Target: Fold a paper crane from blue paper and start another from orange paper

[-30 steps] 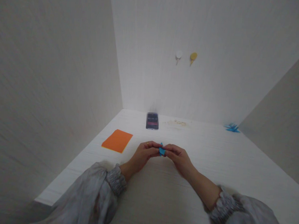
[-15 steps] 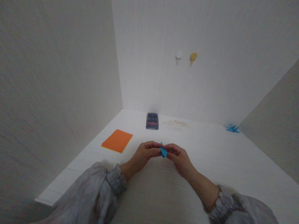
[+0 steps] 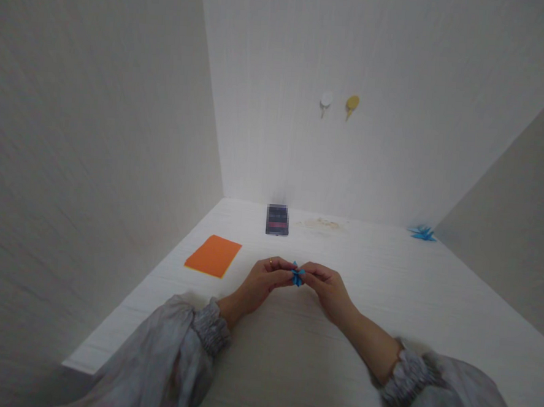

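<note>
A small folded piece of blue paper (image 3: 297,276) is pinched between both hands just above the white table (image 3: 387,284). My left hand (image 3: 262,281) grips it from the left with thumb and fingertips pressed together; a ring shows on one finger. My right hand (image 3: 326,286) pinches it from the right, fingers curled. Most of the paper is hidden by the fingertips. Grey sleeves cover both forearms.
A stack of orange paper (image 3: 213,255) lies to the left. A dark phone (image 3: 277,220) rests near the back wall, beside a brownish stain (image 3: 321,223). Folded blue paper figures (image 3: 421,232) sit at the far right corner. Two wall hooks (image 3: 338,103) hang above. Walls close in on three sides.
The blue paper has been turned and squeezed between the fingertips, so less of it shows now. Both hands stay in almost the same place.
</note>
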Demonstrator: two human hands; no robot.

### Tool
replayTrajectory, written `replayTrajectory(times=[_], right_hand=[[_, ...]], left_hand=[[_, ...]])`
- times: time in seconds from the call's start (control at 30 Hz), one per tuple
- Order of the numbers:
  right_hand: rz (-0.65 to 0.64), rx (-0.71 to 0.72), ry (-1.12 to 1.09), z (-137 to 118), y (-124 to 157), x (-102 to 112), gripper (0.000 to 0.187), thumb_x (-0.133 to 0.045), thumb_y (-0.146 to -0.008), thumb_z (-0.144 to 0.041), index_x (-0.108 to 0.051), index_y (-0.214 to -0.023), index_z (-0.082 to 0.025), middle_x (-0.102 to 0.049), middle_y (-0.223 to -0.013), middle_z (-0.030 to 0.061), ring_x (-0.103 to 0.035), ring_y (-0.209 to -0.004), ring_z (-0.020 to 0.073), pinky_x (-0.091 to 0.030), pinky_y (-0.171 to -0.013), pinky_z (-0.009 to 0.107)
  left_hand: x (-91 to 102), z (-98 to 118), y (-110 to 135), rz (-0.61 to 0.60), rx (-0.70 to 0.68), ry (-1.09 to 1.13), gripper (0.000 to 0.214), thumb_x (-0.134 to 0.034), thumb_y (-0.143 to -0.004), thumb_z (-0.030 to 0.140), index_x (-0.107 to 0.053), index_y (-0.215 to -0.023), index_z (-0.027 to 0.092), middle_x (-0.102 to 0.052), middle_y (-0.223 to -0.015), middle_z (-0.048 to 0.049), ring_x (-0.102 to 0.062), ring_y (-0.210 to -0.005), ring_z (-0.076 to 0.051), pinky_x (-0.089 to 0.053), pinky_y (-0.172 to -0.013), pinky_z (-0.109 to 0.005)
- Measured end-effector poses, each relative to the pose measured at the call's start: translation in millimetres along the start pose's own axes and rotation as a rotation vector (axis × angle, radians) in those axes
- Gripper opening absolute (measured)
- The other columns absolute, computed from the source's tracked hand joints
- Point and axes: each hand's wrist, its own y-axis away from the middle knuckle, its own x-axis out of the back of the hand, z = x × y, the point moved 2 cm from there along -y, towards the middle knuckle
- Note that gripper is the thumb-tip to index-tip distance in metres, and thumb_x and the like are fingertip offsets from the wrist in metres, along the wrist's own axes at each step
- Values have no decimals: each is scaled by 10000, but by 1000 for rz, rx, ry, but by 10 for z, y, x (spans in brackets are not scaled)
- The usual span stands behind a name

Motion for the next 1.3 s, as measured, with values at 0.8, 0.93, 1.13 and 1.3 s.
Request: replayTrajectory(times=[0.8,0.93,1.13,1.3], right_hand=[[27,75,81,-19,42,-36,121,-625,-688,-244,-620,-805,-210,-599,-720,-1,-559,-655,130,-453,-636,265],[3,113,97,29,36,3,141,-638,-675,-219,-619,-815,-225,-613,-779,9,-573,-706,144,-460,-662,278],[-7,209,176,-43,41,3,121,-600,-706,-179,-626,-806,-241,-621,-809,7,-586,-736,148,-469,-670,277],[-49,288,265,-81,42,-4,110,-601,-707,-176,-632,-792,-239,-612,-883,20,-582,-786,159,-464,-687,286]], left_hand=[[26,-8,-15,32,-147,-173,228,-717,-562,172,-595,-746,117,-627,-682,-7,-574,-638,-114,-449,-656,-255],[43,-4,-11,32,-158,-237,217,-715,-571,187,-604,-745,120,-621,-680,-5,-563,-623,-98,-440,-628,-229],[62,-5,-9,-9,-179,-271,221,-712,-578,183,-600,-759,125,-620,-721,-18,-570,-672,-115,-455,-642,-241],[84,-7,-14,-12,-222,-312,192,-699,-590,173,-597,-745,126,-610,-733,-17,-565,-702,-117,-454,-659,-237]])
